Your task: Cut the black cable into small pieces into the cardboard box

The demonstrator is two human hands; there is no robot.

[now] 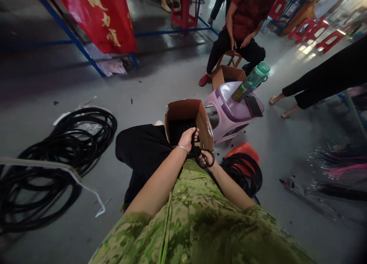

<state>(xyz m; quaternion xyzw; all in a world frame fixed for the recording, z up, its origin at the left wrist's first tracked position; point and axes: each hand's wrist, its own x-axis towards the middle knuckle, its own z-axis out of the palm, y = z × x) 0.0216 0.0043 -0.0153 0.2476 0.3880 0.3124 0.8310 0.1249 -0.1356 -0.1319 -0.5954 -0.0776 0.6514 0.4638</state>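
Just in front of my body, my left hand [188,137] is closed round a black rubber hose [195,147], whose length hangs down towards my lap. Beside it, my right hand [206,157] grips black-handled scissors [208,162], blades pointing up and close to the hose. Both hands are over the near edge of an open cardboard box [187,107]. Many small black pieces [180,128] lie inside the box, too dark to make out singly. A coil of black hose [243,172] rests on the floor by my right forearm, partly on a red bag [243,153].
Larger black hose coils [88,141] lie on the floor at left. A purple stool [232,107] right of the box carries a green bottle [252,82] and a dark phone [254,106]. Beyond it a seated person [246,23] has another cardboard box [226,74]. Someone's legs [315,88] stand at right.
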